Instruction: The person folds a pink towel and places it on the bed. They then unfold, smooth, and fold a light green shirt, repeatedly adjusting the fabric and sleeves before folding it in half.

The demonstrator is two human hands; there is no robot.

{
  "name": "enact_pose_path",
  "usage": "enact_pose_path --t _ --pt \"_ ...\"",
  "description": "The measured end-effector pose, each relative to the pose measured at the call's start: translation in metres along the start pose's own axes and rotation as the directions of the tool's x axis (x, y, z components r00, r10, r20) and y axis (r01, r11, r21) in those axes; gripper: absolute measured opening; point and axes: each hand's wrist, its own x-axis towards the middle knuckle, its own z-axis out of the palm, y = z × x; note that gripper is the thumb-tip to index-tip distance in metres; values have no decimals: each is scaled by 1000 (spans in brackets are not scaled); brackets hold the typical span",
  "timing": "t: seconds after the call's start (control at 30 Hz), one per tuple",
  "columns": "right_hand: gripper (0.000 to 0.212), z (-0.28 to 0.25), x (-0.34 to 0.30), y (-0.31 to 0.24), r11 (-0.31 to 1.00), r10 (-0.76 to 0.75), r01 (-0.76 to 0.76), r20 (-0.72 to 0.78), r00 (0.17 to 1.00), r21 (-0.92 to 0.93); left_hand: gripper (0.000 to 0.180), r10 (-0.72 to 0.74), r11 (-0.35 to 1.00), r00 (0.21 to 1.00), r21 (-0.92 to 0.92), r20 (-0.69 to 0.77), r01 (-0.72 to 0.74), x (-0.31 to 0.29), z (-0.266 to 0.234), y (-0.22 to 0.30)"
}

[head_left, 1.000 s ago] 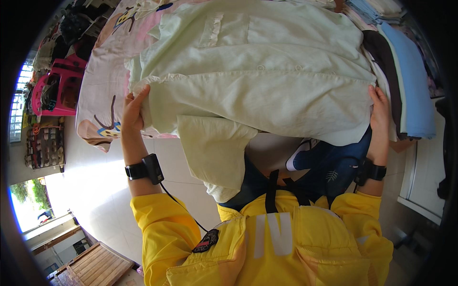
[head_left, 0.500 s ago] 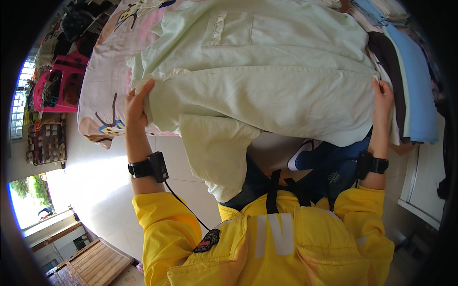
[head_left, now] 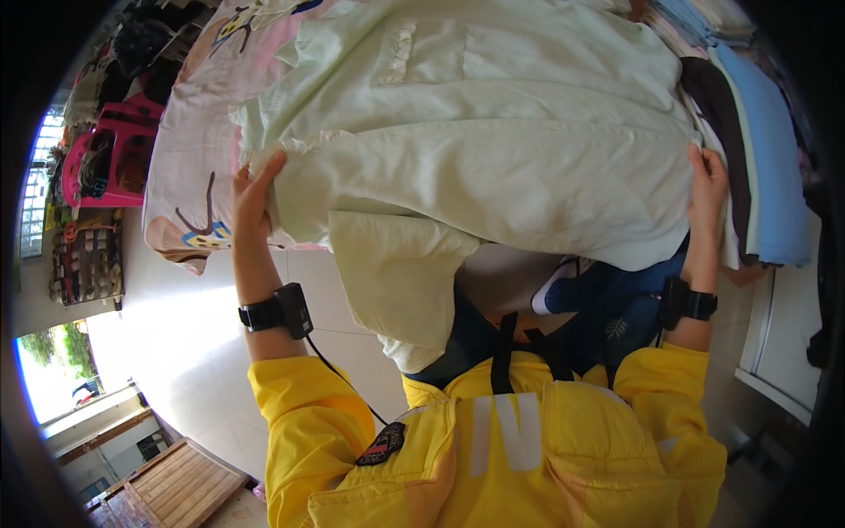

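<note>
"Pale green cloth is filling the middle of our view: we're holding a shirt [head_left: 528, 176], and it's lying across the patterned sheet [head_left: 189, 141] in front of us, its near part hanging over the edge."

"What are our fingers doing?"

"With the left hand [head_left: 255, 198] we're pinching one end of the shirt, the thumb resting on top and the other fingers partly hiding. With the right hand [head_left: 707, 189] we're pinching the opposite end between thumb and fingers."

"So how should we be handling it?"

"We should be pulling evenly from both ends, so the line between our hands is running straight without the cloth stretching. Near the left hand it's bunching a little, so we should be easing that out with the thumb."

"And the sleeve [head_left: 396, 264]?"

"It seems to be a sleeve; it's dangling above our legs, and we should be watching that it isn't twisting or catching under the shirt."

"Anything on the right?"

"The blue cloth [head_left: 766, 158] and the dark brown garment [head_left: 711, 106] are lying just beside our right hand, so we should be moving gently there and not nudging them."
</note>
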Motion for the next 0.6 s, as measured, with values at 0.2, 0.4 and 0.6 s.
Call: enact_pose_path --t 0.2,0.4,0.6 --pt "14 1 0 3 998 -57 56 29 998 14 48 46 999 998 22 -39 -45 -2 4 -3" --pt "17 4 -7 -3 988 -136 136 2 991 -68 48 67 997 994 55 -81 -62 -5 11 -2" --pt "13 9 -13 -13 988 -127 125 -11 992 -95 46 60 996 997 69 -53 -57 -3 8 -2"
